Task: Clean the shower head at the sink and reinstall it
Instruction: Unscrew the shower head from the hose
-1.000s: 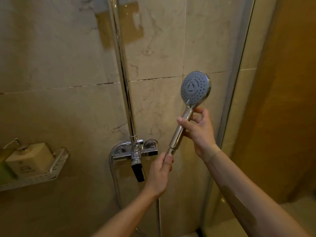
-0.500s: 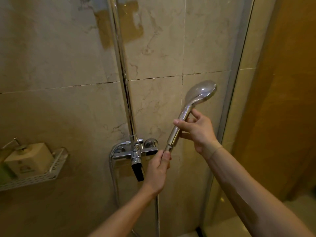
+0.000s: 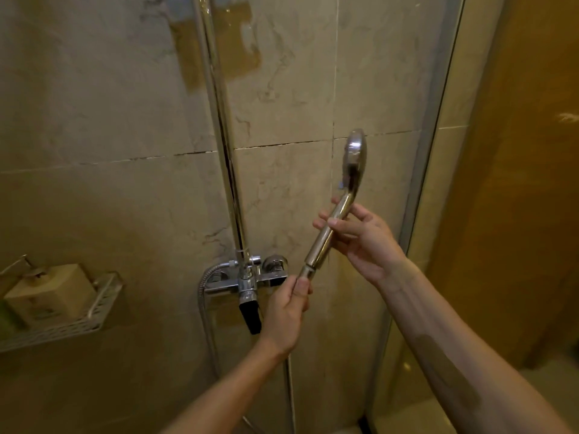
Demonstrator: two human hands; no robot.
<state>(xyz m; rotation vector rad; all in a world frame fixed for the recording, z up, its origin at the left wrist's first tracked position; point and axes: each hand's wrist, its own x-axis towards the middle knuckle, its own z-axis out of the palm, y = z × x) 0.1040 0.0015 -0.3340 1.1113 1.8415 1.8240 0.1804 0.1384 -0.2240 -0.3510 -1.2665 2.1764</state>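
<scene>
A chrome shower head stands edge-on in front of the tiled wall, its spray face turned left and out of sight. My right hand pinches the middle of its handle between thumb and fingers. My left hand grips the hose nut at the handle's lower end. The metal hose drops down from that hand and loops back to the mixer.
A chrome mixer valve with a black lever sits on the wall left of my left hand, under a vertical riser pipe. A white wire shelf with a soap bottle hangs at the far left. A glass partition edge stands to the right.
The shower head has turned about its handle: its spray face showed first, then its chrome back, now it is edge-on. My right hand's fingers shifted on the handle. My left hand kept its hold.
</scene>
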